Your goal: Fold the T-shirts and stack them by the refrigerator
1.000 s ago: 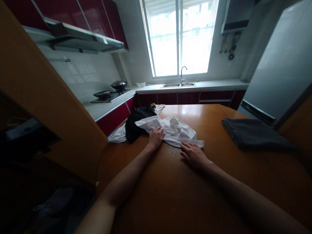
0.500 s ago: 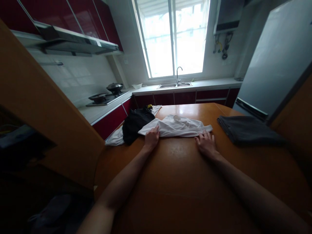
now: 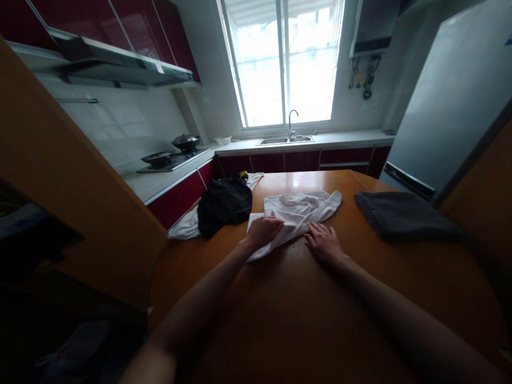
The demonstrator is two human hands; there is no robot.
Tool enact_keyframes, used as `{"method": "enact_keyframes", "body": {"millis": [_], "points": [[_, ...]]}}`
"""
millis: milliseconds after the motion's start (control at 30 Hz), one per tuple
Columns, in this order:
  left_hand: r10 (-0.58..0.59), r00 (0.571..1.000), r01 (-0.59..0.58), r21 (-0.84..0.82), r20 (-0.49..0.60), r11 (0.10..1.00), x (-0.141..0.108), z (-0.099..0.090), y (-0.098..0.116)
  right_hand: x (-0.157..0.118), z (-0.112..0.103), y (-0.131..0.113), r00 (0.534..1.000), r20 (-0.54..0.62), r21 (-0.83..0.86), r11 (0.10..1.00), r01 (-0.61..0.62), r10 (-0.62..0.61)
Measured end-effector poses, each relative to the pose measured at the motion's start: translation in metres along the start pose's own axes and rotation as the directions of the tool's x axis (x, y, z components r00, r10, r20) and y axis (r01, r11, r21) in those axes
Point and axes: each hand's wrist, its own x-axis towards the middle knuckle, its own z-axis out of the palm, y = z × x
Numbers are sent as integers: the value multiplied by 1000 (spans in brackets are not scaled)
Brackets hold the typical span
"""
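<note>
A white cloth [image 3: 294,213] lies rumpled on the wooden table [image 3: 288,298], its near left part reaching toward me. My left hand [image 3: 264,230] is closed on the cloth's left part, fingers pinched together over the fabric. At the cloth's near right edge, my right hand [image 3: 325,242] lies flat with its fingers spread, the fingertips touching the fabric. A dark garment [image 3: 226,205] is heaped to the left, with white fabric [image 3: 187,225] showing beside it. On the right side of the table sits a folded dark grey cloth [image 3: 404,216].
Beyond the table runs a counter [image 3: 340,137] with a sink [image 3: 286,141] and faucet. Two pans [image 3: 186,141] stand on the stove at the left. A refrigerator [image 3: 448,101] is at the right, and a wooden panel [image 3: 92,197] rises at the left.
My left hand has moved right with the cloth's left part, which now extends nearer to me. My right hand has shifted slightly left. The cloth's right end now angles away.
</note>
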Motion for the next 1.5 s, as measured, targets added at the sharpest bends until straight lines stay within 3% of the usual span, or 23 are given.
{"method": "enact_keyframes", "body": {"millis": [100, 200, 300, 400, 467, 533, 633, 700, 800, 900, 1000, 1067, 1133, 1267, 1400, 1500], "points": [[-205, 967, 220, 90, -151, 971, 8, -27, -13, -1, -2, -1, 1000, 0, -15, 1000, -20, 20], [-423, 870, 468, 156, -252, 870, 12, -59, -37, 0, -1, -2, 999, -16, -30, 998, -48, 48], [-610, 779, 624, 278, -145, 730, 7, -83, -64, 4, -1, 1, 995, -32, -47, 995, -91, 89], [-704, 710, 641, 409, 7, 650, -1, -90, -84, 7, -1, 7, 989, -61, -40, 990, -136, 134], [-665, 746, 598, 470, -31, 649, -4, -84, -89, 9, -1, 11, 987, -76, -22, 989, -145, 142], [-516, 849, 509, 443, -116, 738, -2, -70, -88, 10, -1, 12, 984, -108, -5, 990, -141, 140], [-200, 974, 221, 240, -109, 945, 6, -41, -78, 8, -3, 8, 983, -175, 21, 998, -57, 60], [-38, 999, 40, 108, -22, 993, 9, -22, -69, 3, -4, 0, 981, -160, 38, 992, 120, -112], [20, 995, -22, 22, 95, 1000, 8, 1, -58, -7, -5, -13, 920, -48, 78, 917, 391, -389], [-32, 994, 32, -3, 102, 999, 5, 9, -56, -15, -4, -22, 892, 51, 82, 892, 444, -449], [-148, 987, 151, -39, 67, 988, 8, 3, -63, -15, -4, -23, 911, 70, 54, 913, 403, -406], [-254, 967, 253, -70, -12, 965, 11, -5, -71, -11, -5, -21, 925, 48, 39, 926, 376, -377], [-342, 930, 328, -122, -131, 937, 14, -15, -80, -5, -7, -16, 941, 21, 24, 941, 338, -338], [-418, 847, 359, -226, -328, 905, 13, -32, -101, 7, -12, 5, 980, 7, 2, 980, 199, -199], [-539, 759, 463, -280, -365, 841, 8, -33, -119, 17, -14, 34, 1000, -7, -2, 1000, 30, -30], [-567, 754, 491, -289, -332, 822, 6, -28, -123, 20, -12, 48, 995, -45, 35, 996, -83, 84]]}}
